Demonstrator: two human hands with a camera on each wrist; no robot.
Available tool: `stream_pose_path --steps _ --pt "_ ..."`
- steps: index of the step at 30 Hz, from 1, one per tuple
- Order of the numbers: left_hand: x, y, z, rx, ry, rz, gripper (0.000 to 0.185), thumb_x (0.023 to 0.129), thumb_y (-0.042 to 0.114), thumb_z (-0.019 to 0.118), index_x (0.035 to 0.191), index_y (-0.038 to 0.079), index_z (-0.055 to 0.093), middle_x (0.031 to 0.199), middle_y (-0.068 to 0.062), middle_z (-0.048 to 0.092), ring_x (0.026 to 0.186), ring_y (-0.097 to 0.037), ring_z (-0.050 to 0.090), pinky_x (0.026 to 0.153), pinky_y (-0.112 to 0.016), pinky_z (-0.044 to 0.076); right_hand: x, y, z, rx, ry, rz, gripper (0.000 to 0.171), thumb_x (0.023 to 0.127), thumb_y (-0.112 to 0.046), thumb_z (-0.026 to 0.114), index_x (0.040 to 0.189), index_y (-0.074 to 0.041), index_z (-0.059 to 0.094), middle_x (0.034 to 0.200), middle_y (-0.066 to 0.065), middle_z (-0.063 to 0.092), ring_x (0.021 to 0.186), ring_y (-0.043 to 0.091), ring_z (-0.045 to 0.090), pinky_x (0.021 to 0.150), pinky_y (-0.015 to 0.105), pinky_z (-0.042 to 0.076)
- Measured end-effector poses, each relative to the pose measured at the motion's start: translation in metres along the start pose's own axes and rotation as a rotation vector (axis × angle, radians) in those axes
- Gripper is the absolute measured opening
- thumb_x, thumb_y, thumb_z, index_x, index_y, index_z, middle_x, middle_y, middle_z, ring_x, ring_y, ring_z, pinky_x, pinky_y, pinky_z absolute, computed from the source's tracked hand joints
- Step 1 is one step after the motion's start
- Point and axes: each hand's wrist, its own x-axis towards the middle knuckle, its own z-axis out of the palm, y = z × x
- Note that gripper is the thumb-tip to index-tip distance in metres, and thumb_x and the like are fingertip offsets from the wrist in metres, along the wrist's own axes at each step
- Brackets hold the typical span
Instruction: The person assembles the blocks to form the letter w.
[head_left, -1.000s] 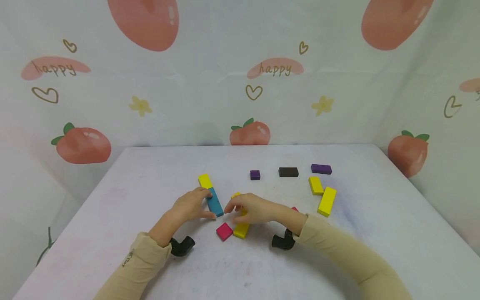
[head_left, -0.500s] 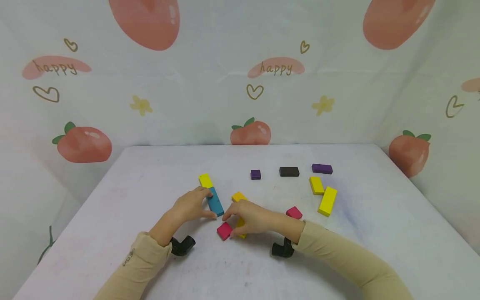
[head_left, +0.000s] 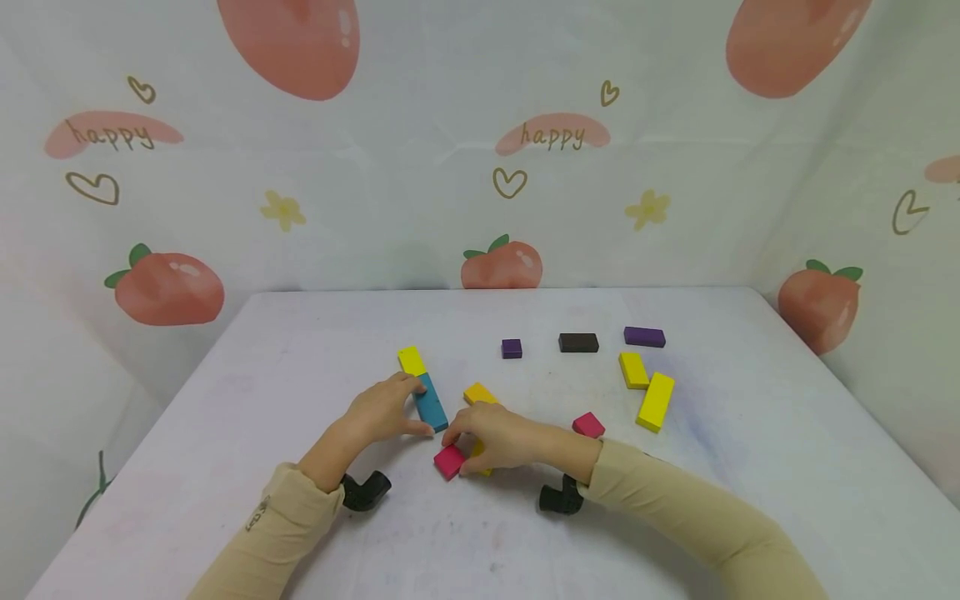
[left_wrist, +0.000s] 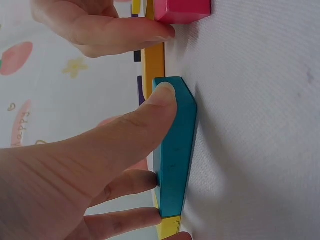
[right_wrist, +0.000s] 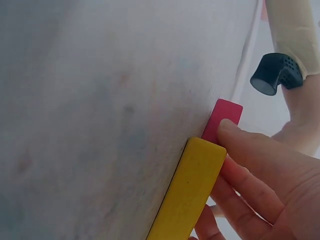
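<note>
Red block (head_left: 448, 462): near part of table (head_left: 480, 550), near and slightly right of blue block (head_left: 432, 408).
Right hand (head_left: 498, 435): thumb and index clamped on the red block, thumb on the right, index on the far side.
Left hand (head_left: 377, 410): my fingers spread apart, touching the blue block; thumb tip on its near end, not wrapped round.
Red grip: fingertips only, low block; could slip or twist if I squeeze off-centre.
Long yellow block (right_wrist: 190, 187): just right of red, partly under my hand; my lower fingers might knock it askew.
Blue join: small yellow block (head_left: 412, 362) meets blue's far end; uneven push from my thumb could open a gap there.
Left wrist view: my thumb really on blue, my right index at red's edge; head view leaves both contacts vague.
Right wrist view: my right thumb flat on red, plus yellow's near end, mostly covered from above. Red-yellow contact: can't tell.
Head view: only one with second red block (head_left: 588, 425), farther right.
</note>
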Motion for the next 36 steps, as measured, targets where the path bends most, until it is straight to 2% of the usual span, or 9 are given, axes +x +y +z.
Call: stream_pose_path --steps 9,18,23,36 --pt "-0.0003 -0.0001 -0.0001 -0.008 -0.006 -0.002 0.061 0.074 0.035 0.077 0.122 0.003 0.057 0.131 -0.019 0.052 0.113 -0.033 0.055 0.098 -0.048 0.046 -0.0008 -0.0008 -0.0007 0.007 0.028 0.047 0.029 0.080 -0.023 0.074 0.105 -0.013 0.066 0.102 -0.003 0.067 0.092 0.009 0.056 0.080 0.015 0.046" --pt "-0.0005 -0.0003 0.0001 -0.018 -0.009 -0.004 0.060 0.074 0.034 0.078 0.122 0.004 0.057 0.132 -0.018 0.052 0.114 -0.032 0.054 0.098 -0.048 0.046 -0.0014 0.0042 -0.0046 0.077 0.108 0.174 0.030 0.079 -0.025 0.074 0.105 -0.012 0.064 0.098 -0.001 0.065 0.088 0.010 0.054 0.067 0.014 0.047" --pt "-0.0007 -0.0009 0.0006 -0.016 -0.008 -0.004 0.061 0.074 0.036 0.078 0.122 0.004 0.057 0.132 -0.017 0.052 0.113 -0.031 0.054 0.098 -0.048 0.047 -0.0012 0.0059 -0.0060 0.068 0.132 0.217 0.029 0.080 -0.026 0.074 0.103 -0.012 0.064 0.096 0.000 0.066 0.087 0.010 0.054 0.067 0.017 0.046" --pt "-0.0014 -0.0007 0.0002 -0.012 -0.004 0.000 0.062 0.074 0.035 0.078 0.123 0.004 0.056 0.133 -0.018 0.051 0.114 -0.032 0.054 0.097 -0.048 0.047 0.0016 0.0069 -0.0065 0.021 0.141 0.248 0.027 0.079 -0.029 0.074 0.099 -0.012 0.064 0.091 -0.002 0.065 0.084 0.010 0.053 0.069 0.020 0.044"
